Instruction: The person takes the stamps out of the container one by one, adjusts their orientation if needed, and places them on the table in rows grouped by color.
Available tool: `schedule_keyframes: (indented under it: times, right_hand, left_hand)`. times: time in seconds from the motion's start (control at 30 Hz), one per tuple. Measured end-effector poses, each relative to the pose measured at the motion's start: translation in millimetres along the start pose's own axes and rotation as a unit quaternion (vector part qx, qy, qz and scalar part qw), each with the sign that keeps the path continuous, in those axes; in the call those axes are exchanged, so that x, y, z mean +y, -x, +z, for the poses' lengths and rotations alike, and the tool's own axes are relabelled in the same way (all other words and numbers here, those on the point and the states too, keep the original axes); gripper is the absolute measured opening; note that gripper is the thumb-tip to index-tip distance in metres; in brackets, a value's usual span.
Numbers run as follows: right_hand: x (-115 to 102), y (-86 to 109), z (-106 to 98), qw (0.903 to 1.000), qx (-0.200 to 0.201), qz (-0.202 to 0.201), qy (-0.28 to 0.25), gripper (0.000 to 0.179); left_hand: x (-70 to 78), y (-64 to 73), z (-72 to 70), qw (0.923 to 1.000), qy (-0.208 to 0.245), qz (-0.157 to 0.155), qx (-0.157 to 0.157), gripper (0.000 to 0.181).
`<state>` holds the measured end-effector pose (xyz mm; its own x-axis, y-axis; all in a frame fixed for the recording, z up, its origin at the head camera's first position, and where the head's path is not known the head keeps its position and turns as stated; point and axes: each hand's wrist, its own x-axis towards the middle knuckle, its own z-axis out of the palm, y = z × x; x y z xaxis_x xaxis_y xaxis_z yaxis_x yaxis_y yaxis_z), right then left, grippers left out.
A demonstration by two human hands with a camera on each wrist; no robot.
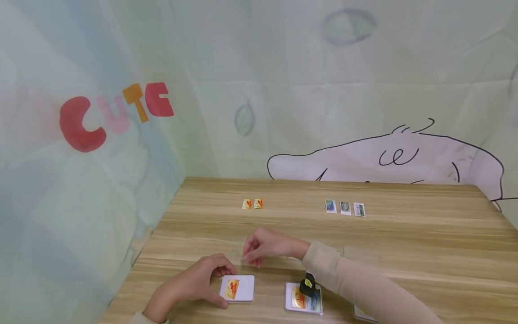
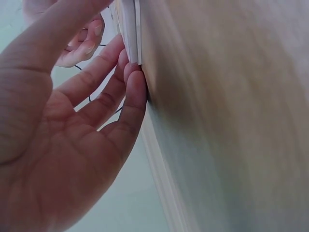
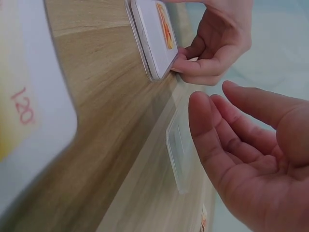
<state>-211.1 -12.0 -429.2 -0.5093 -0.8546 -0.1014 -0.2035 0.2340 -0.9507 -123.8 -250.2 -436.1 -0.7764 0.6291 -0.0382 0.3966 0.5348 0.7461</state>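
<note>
A clear flat case with a white insert lies near the table's front, an orange picture stamp on its left half. My left hand holds this case, thumb at the near edge and fingers at the far left corner. In the left wrist view, fingertips touch the edge of the case. Just beyond it, my right hand hovers over the table with bent fingers. The right wrist view shows nothing between its thumb and fingers. A transparent lid lies on the table close by.
A second case holds an orange and a bluish stamp, partly covered by a black device at the right wrist. The right sleeve hides most of a third case. Farther back lie two orange stamps and three bluish-green stamps.
</note>
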Motion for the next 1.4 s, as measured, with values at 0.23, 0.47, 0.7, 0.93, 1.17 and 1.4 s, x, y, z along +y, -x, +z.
schedule_keyframes:
  times: [0.23, 0.47, 0.7, 0.93, 1.17, 1.4]
  right_hand:
    - [-0.8, -2.7, 4.8, 0.9998, 0.007, 0.006, 0.018, 0.006]
    - [0.0, -4.3, 8.2, 0.9992, 0.014, 0.010, 0.037, 0.004]
    - [0.8, -5.3, 13.3, 0.9968, 0.027, 0.011, 0.075, 0.006]
    - [-2.2, -5.9, 19.3, 0.9936, 0.036, 0.009, 0.106, 0.007]
    - [-3.9, -6.1, 25.0, 0.9909, 0.048, 0.015, 0.125, 0.009]
    - [-4.6, -6.3, 27.8, 0.9893, 0.052, 0.019, 0.135, 0.009]
  left_hand:
    - [0.8, 0.2, -0.8, 1.0000, 0.004, -0.007, 0.000, 0.053]
    - [-0.5, -1.1, -0.3, 0.9999, -0.001, -0.011, 0.002, 0.054]
    - [-0.3, -1.6, -0.6, 0.9999, 0.000, -0.015, 0.000, 0.054]
    - [-0.2, -1.2, -0.3, 0.9999, 0.002, -0.012, 0.000, 0.053]
    - [-0.6, -1.3, 0.3, 0.9999, 0.001, -0.016, -0.002, 0.052]
    - [0.7, -1.5, -0.2, 1.0000, 0.001, -0.010, 0.001, 0.052]
